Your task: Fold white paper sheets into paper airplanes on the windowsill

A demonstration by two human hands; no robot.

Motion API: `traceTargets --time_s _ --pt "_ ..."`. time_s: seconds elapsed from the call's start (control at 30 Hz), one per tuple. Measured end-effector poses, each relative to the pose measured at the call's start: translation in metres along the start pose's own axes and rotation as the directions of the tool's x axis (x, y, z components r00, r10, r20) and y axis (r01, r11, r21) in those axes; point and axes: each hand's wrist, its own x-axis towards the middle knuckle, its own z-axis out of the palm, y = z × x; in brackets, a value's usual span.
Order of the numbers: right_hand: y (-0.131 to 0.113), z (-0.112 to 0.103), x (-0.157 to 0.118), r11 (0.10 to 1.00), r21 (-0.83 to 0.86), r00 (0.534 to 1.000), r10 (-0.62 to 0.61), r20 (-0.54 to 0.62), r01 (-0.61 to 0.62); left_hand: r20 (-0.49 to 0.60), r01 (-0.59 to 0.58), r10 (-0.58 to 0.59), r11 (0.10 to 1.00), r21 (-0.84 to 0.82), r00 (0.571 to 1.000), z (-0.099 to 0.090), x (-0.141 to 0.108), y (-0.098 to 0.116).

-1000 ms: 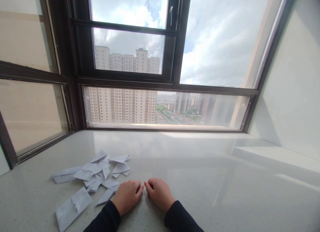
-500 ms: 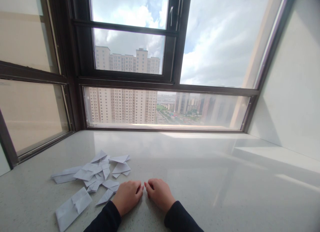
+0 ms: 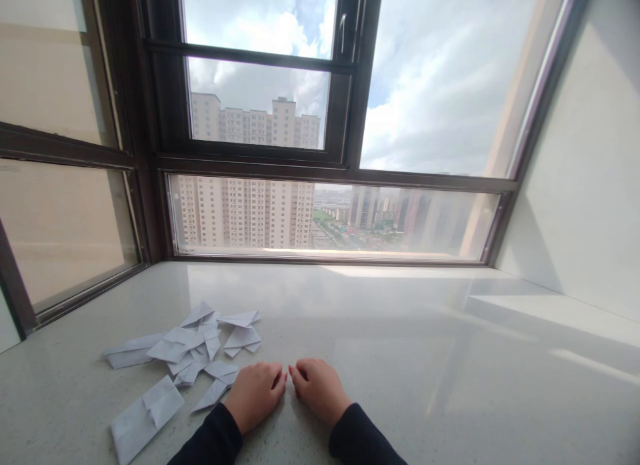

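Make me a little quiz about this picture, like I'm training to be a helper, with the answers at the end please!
1. True or false: the left hand is nearer the pile of folded white papers than the right hand is.

2. Pick one: what can you see through the window?
A) a sandy beach
B) tall buildings
C) a parked train

3. Fill in the blank: the single paper lying nearest the bottom edge of the picture is shaped roughly like a ____.

Key: 1. True. 2. B. 3. Rectangle.
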Motion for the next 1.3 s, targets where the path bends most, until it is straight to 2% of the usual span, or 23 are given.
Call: traceTargets --time_s 0.97,1.3 --pt "0.0011 0.0001 -0.0001 1.000 0.005 1.000 -0.011 -0.008 0.011 -0.015 -0.017 0.017 1.000 0.012 1.000 0.0002 -0.0002 -0.0012" --pt "0.0000 -0.0007 -0.0002 1.000 0.003 1.000 -0.004 -0.002 0.004 -0.004 0.013 -0.013 1.000 0.009 1.000 -0.0064 -0.0024 0.0046"
